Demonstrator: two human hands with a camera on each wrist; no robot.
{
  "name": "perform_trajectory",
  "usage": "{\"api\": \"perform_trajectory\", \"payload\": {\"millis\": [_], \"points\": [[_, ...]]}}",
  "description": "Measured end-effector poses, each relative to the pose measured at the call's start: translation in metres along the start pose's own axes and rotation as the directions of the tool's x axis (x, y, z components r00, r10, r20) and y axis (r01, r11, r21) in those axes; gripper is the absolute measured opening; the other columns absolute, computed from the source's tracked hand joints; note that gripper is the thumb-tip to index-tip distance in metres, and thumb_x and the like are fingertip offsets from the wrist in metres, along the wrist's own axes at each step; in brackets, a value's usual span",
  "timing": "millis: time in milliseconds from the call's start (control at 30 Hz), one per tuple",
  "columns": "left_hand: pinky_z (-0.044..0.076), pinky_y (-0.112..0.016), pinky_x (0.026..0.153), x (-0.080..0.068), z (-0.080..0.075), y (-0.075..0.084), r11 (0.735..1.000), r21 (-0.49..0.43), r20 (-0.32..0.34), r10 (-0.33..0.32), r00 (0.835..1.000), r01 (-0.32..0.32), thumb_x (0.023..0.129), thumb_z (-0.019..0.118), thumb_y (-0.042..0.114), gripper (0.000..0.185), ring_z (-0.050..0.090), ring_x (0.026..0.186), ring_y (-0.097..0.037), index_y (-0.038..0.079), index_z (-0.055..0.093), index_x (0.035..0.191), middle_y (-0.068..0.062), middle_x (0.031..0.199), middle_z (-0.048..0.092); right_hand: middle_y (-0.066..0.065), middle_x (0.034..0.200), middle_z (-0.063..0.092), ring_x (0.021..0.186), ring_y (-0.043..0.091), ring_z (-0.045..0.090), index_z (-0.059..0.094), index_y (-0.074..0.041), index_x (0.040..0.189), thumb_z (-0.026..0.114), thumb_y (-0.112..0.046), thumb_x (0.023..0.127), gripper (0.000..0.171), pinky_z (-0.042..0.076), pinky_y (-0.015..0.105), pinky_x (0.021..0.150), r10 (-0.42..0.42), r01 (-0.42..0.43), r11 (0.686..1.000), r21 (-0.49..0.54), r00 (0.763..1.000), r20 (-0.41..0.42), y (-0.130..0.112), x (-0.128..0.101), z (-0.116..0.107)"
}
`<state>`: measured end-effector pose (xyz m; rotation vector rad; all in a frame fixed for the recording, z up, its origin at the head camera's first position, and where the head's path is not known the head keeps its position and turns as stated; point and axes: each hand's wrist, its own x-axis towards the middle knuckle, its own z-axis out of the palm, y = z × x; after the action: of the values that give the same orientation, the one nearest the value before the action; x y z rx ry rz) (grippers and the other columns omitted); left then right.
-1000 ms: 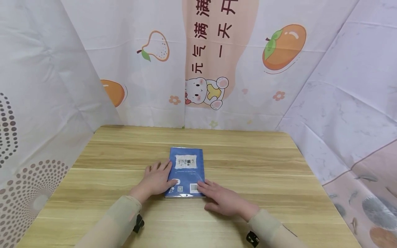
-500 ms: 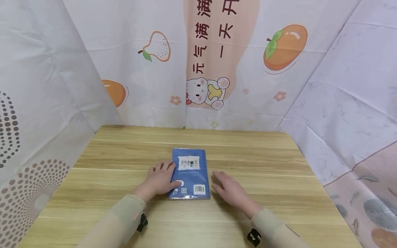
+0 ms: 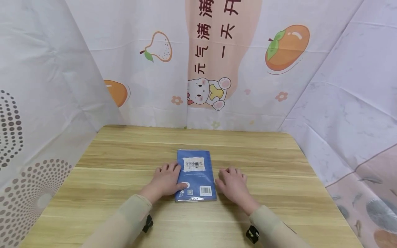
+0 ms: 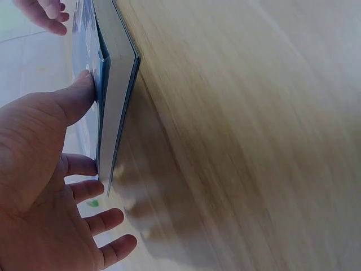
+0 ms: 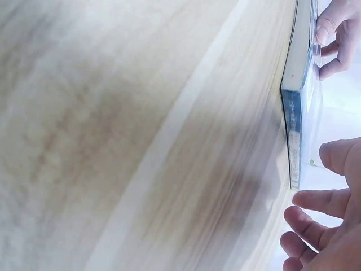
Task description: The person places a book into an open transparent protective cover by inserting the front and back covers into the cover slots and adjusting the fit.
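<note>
A blue book [image 3: 195, 174] lies flat on the wooden table [image 3: 263, 162], back cover up with a white label and a barcode. My left hand [image 3: 167, 179] lies along its left edge, thumb resting on the cover's lower left, fingers spread and fairly straight. The left wrist view shows that thumb [image 4: 76, 101] pressing the cover of the book [image 4: 115, 84]. My right hand [image 3: 233, 181] rests palm down on the table just right of the book, fingers relaxed and holding nothing. In the right wrist view the right hand's fingers [image 5: 316, 223] stand a little off the book [image 5: 296, 113].
Printed cloth walls close in the table: a fruit and bear pattern [image 3: 211, 69] at the back, dotted cloth [image 3: 28, 137] on the left, marbled cloth [image 3: 350, 113] on the right. Bare wood surrounds the book on all sides.
My right hand has come off the book's near right corner and moved to the table beside its right edge. The left hand keeps its place on the left edge.
</note>
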<state>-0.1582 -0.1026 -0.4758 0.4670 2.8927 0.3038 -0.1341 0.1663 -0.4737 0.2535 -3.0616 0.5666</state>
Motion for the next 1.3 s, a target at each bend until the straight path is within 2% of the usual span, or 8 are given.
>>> {"api": "perform_trajectory", "payload": {"millis": [100,267,533,767,867,1033,1200,1300], "points": [[0.034,-0.066,0.107,-0.001,0.000,0.005,1.000,0.006,-0.007,0.012,1.000,-0.012,0.092,0.064,0.064,0.087,0.039,0.138,-0.045,0.005,0.043,0.153,-0.017,0.158,0.037,0.012,0.116,0.059,0.111,0.036,0.047,0.072,-0.008,0.119,0.067,-0.039,0.098,0.037,0.033,0.050,0.085,0.004,-0.003,1.000,-0.022,0.999,0.033,-0.001,0.000,0.001],[0.036,-0.064,0.105,0.001,0.004,0.011,1.000,0.016,-0.025,0.022,0.999,-0.022,0.092,0.063,0.065,0.087,0.041,0.137,-0.044,0.006,0.043,0.153,-0.017,0.157,0.037,0.012,0.119,0.055,0.106,0.031,0.044,0.068,-0.002,0.132,0.064,-0.042,0.100,0.052,0.033,0.046,0.082,0.004,-0.004,1.000,-0.006,0.997,0.075,-0.004,-0.001,0.005],[0.038,-0.062,0.105,-0.001,-0.003,0.019,0.999,0.035,0.002,0.011,1.000,-0.011,0.092,0.063,0.065,0.087,0.042,0.137,-0.043,0.006,0.043,0.153,-0.017,0.157,0.038,0.012,0.122,0.054,0.108,0.031,0.043,0.064,0.005,0.133,0.068,-0.035,0.098,0.053,0.034,0.051,0.090,0.036,-0.047,0.986,0.160,0.997,0.070,-0.003,-0.001,0.010],[0.037,-0.063,0.106,0.001,0.000,0.021,1.000,0.020,0.008,0.003,1.000,-0.003,0.093,0.065,0.061,0.086,0.041,0.137,-0.044,0.004,0.041,0.153,-0.018,0.157,0.037,0.014,0.121,0.055,0.111,0.031,0.043,0.062,0.008,0.133,0.071,-0.032,0.095,0.057,0.040,0.047,0.092,0.115,-0.153,0.932,0.329,0.985,0.131,-0.003,0.003,0.005],[0.035,-0.063,0.107,0.003,0.005,0.019,1.000,0.011,0.004,0.000,1.000,0.000,0.093,0.065,0.061,0.087,0.040,0.138,-0.045,0.004,0.040,0.154,-0.019,0.157,0.036,0.018,0.122,0.055,0.112,0.032,0.047,0.061,0.009,0.135,0.070,-0.031,0.095,0.057,0.045,0.047,0.093,0.144,-0.197,0.895,0.400,0.977,0.159,-0.004,0.003,0.003],[0.035,-0.063,0.107,0.002,0.003,0.019,1.000,0.000,0.011,-0.005,1.000,0.005,0.092,0.066,0.061,0.087,0.039,0.138,-0.045,0.004,0.040,0.154,-0.019,0.158,0.035,0.018,0.122,0.064,0.109,0.028,0.061,0.058,0.008,0.137,0.066,-0.023,0.097,0.051,0.052,0.047,0.095,0.155,-0.240,0.803,0.545,0.968,0.198,-0.008,0.002,0.000],[0.036,-0.062,0.106,-0.001,-0.004,0.020,1.000,0.005,0.028,-0.006,1.000,0.006,0.093,0.065,0.061,0.086,0.039,0.139,-0.043,0.005,0.039,0.154,-0.018,0.158,0.036,0.009,0.098,0.068,0.084,0.018,0.063,0.058,0.005,0.133,0.063,-0.011,0.098,0.039,0.054,0.034,0.074,0.168,-0.278,0.702,0.656,0.959,0.227,-0.010,0.003,-0.001],[0.036,-0.061,0.106,-0.001,-0.004,0.019,1.000,-0.008,0.035,-0.004,0.999,0.005,0.094,0.064,0.061,0.087,0.038,0.140,-0.043,0.006,0.039,0.155,-0.017,0.158,0.035,0.007,0.092,0.062,0.079,0.016,0.061,0.053,0.006,0.132,0.062,-0.006,0.098,0.037,0.052,0.029,0.068,0.186,-0.313,0.606,0.731,0.949,0.253,-0.009,0.004,-0.002]]}}
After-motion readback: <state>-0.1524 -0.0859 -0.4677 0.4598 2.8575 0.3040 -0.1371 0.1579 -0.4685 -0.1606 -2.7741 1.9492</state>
